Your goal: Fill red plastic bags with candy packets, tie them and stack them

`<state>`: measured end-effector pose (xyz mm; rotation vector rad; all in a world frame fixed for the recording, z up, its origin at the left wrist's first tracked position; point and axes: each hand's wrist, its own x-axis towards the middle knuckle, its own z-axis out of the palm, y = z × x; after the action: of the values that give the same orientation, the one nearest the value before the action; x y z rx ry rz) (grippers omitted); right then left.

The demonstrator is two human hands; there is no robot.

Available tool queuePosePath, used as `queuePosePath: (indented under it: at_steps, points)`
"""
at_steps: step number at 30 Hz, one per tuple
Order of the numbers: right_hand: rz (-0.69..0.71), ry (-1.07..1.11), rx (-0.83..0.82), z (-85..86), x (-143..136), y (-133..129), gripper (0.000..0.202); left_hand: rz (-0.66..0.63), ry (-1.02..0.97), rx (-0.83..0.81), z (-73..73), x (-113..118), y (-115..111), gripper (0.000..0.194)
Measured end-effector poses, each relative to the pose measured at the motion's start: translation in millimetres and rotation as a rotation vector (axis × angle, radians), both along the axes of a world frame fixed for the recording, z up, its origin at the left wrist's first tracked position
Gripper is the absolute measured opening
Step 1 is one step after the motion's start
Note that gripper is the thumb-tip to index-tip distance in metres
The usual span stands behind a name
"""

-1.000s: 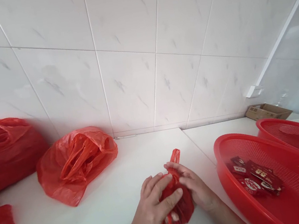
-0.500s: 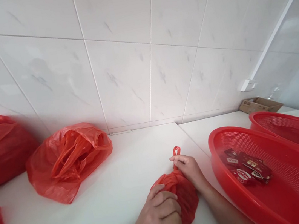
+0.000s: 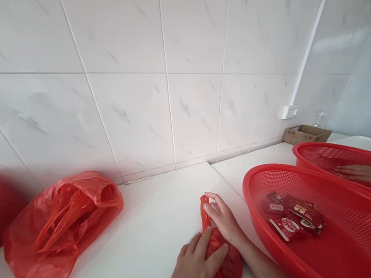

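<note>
Held red bag [image 3: 232,264], white tabletop [image 3: 144,231], tiled wall [image 3: 132,119]

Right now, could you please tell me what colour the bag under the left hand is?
The bag is red, clearest in the head view.

Head-worn camera, close above white table [image 3: 142,222], facing tiled wall [image 3: 131,110]

The bag [image 3: 232,262] is wrinkled plastic, the wall tiles [image 3: 135,116] glossy.
</note>
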<state>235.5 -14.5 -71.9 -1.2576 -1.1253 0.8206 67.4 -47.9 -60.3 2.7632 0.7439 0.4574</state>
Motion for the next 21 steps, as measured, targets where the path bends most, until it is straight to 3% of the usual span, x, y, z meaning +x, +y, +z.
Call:
queuePosePath:
  at_steps: [3,9,15,21]
  points:
    - [-0.003,-0.009,-0.004,2.1,0.2,-2.3,0.049,-0.013,-0.062,0.023,-5.8,5.8,-3.2,0.056]
    - [0.008,-0.059,-0.021,6.3,1.9,-4.6,0.042,-0.073,-0.275,0.091,-1.1,3.3,-7.5,0.015]
    - [0.023,-0.090,-0.042,11.9,-1.7,-7.7,0.043,-0.065,-0.325,0.186,-7.7,-2.8,-7.4,0.015]
    - [0.051,-0.172,-0.087,5.6,-0.6,-6.1,0.038,-0.028,-0.365,0.106,-7.4,0.5,-10.0,0.009]
